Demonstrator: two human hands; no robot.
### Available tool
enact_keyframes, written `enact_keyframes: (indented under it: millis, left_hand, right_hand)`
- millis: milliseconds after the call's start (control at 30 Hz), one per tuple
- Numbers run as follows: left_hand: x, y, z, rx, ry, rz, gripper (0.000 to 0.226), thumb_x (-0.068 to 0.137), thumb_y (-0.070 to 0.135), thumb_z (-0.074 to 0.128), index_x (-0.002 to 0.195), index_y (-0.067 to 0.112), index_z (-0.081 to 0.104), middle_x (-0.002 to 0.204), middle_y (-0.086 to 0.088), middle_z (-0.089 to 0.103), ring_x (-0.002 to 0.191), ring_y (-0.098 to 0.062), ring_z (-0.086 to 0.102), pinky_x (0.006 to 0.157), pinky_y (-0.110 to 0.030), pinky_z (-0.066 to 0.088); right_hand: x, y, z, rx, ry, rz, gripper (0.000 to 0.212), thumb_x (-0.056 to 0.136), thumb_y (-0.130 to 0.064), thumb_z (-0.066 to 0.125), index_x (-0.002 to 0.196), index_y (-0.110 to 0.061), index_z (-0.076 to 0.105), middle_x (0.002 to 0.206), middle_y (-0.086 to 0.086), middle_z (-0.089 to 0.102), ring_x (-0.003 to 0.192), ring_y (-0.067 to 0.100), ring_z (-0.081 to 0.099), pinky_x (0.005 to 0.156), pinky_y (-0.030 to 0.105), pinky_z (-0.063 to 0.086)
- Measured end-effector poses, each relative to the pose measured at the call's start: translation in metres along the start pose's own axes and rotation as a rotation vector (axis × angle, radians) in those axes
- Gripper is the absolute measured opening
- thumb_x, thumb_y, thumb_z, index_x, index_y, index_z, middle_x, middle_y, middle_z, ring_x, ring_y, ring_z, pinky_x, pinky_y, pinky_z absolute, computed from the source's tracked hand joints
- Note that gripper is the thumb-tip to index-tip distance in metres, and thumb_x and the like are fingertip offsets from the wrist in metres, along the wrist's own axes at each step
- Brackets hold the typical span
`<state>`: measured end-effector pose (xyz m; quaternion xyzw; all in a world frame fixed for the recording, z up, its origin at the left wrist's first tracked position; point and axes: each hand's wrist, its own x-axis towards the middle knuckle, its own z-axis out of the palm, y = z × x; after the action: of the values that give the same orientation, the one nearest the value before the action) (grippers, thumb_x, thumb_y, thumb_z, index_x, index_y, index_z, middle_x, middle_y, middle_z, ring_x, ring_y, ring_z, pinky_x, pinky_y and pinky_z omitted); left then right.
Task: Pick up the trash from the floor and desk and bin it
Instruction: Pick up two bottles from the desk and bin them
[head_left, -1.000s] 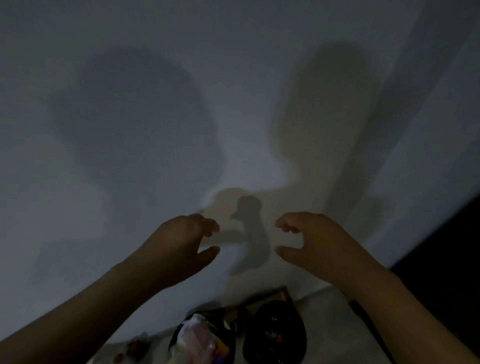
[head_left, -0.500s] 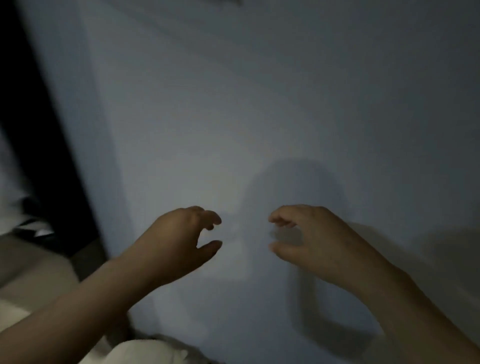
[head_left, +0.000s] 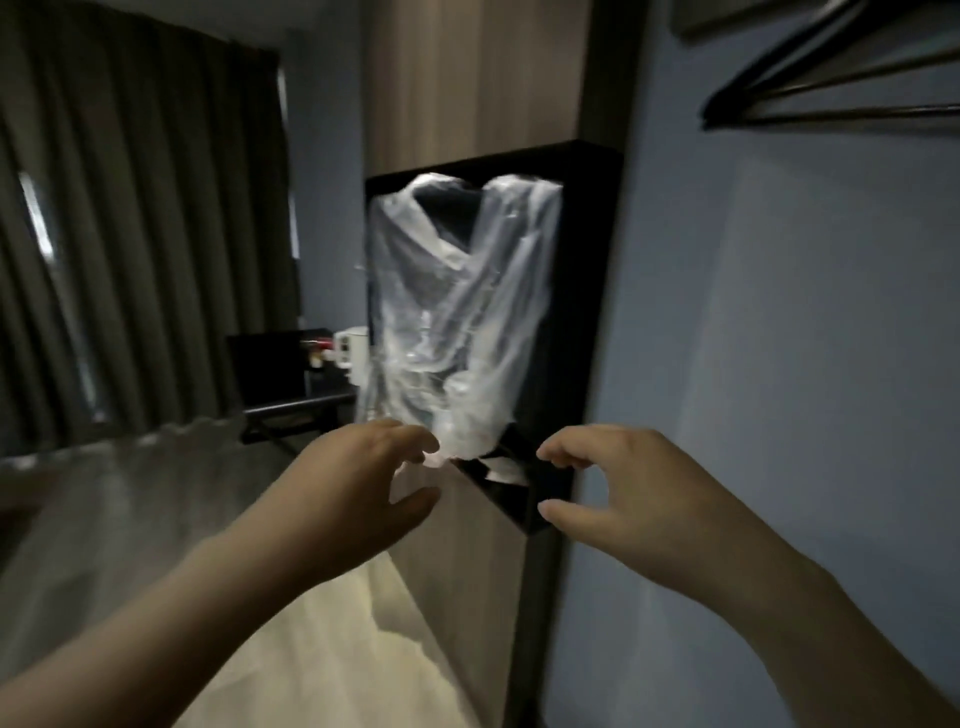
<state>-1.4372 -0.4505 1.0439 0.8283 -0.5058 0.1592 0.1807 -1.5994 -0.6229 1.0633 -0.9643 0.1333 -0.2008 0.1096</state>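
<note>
- Plastic bag (head_left: 457, 312): thin clear film, glossy, creased and crinkled all over; light catches it in white streaks.
- Niche (head_left: 597, 260) behind the bag: black, smooth, matt.
- Panel (head_left: 467, 78) above the niche: pale brown wood grain, flat matt finish.
- Curtains (head_left: 130, 208): heavy dark cloth, matt, in deep pleats.
- Wall (head_left: 779, 364): painted, smooth, matt blue-grey.
- Floor (head_left: 104, 519): smooth, with a soft sheen.
- Hangers (head_left: 831, 115): black, faint sheen; material unclear.

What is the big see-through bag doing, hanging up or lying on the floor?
Hanging up. The clear plastic bag starts at the top of the black frame and droops straight down. What holds it there cannot be told.
</note>
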Motion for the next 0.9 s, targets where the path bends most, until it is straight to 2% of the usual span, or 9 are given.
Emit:
enact_keyframes:
  millis: [133,233,333,433,633,767,900]
  left_hand:
    - [-0.036,-0.078,-0.033,0.058,0.028,-0.106,0.034,0.082,0.046,0.062,0.115,0.037,0.059,0.108,0.018,0.06,0.098,-0.002,0.058,0.084,-0.021,0.048]
    - [-0.058,-0.124,-0.049,0.077,0.045,-0.19,0.039,0.083,0.047,0.06,0.121,0.036,0.056,0.111,0.016,0.059,0.099,-0.002,0.057,0.085,-0.023,0.05]
    - [-0.074,-0.165,-0.061,0.072,0.074,-0.262,0.036,0.083,0.046,0.061,0.117,0.034,0.059,0.108,0.014,0.06,0.097,-0.004,0.057,0.085,-0.025,0.048]
    - [-0.083,-0.204,-0.066,0.107,0.079,-0.322,0.038,0.084,0.048,0.059,0.12,0.035,0.056,0.111,0.016,0.059,0.101,-0.001,0.055,0.086,-0.019,0.046]
    - [-0.081,-0.281,-0.064,0.161,0.074,-0.423,0.041,0.085,0.051,0.055,0.124,0.037,0.052,0.114,0.018,0.056,0.102,0.002,0.054,0.084,-0.015,0.046]
    - [-0.056,-0.338,-0.057,0.186,0.076,-0.457,0.041,0.085,0.05,0.056,0.123,0.033,0.055,0.112,0.016,0.058,0.102,-0.001,0.055,0.086,-0.02,0.048]
    - [-0.021,-0.395,-0.052,0.219,0.071,-0.47,0.043,0.086,0.051,0.055,0.124,0.033,0.054,0.112,0.016,0.058,0.101,-0.001,0.056,0.088,-0.022,0.048]
  right_hand:
    - [0.054,-0.07,0.04,0.039,-0.033,-0.11,0.038,0.08,-0.041,0.067,0.116,-0.033,0.06,0.114,-0.019,0.059,0.105,-0.002,0.055,0.091,0.023,0.046]
    - [0.089,-0.113,0.067,0.043,-0.053,-0.195,0.036,0.079,-0.039,0.068,0.114,-0.031,0.061,0.113,-0.018,0.061,0.105,-0.001,0.055,0.092,0.024,0.046]
    - [0.122,-0.148,0.092,0.047,-0.076,-0.271,0.035,0.078,-0.038,0.068,0.112,-0.033,0.062,0.11,-0.02,0.061,0.103,-0.003,0.054,0.09,0.023,0.046]
    - [0.157,-0.177,0.116,0.027,-0.101,-0.356,0.037,0.077,-0.042,0.065,0.113,-0.034,0.06,0.111,-0.02,0.06,0.104,-0.001,0.054,0.091,0.023,0.045]
    - [0.23,-0.212,0.169,0.023,-0.147,-0.473,0.043,0.079,-0.048,0.062,0.12,-0.036,0.056,0.114,-0.021,0.057,0.105,-0.001,0.052,0.092,0.023,0.046]
    - [0.292,-0.224,0.204,0.061,-0.163,-0.502,0.044,0.08,-0.047,0.06,0.123,-0.036,0.054,0.117,-0.021,0.056,0.108,-0.001,0.051,0.093,0.024,0.046]
    - [0.356,-0.231,0.231,0.101,-0.169,-0.498,0.041,0.079,-0.047,0.062,0.118,-0.037,0.055,0.112,-0.023,0.056,0.103,-0.002,0.052,0.09,0.023,0.047]
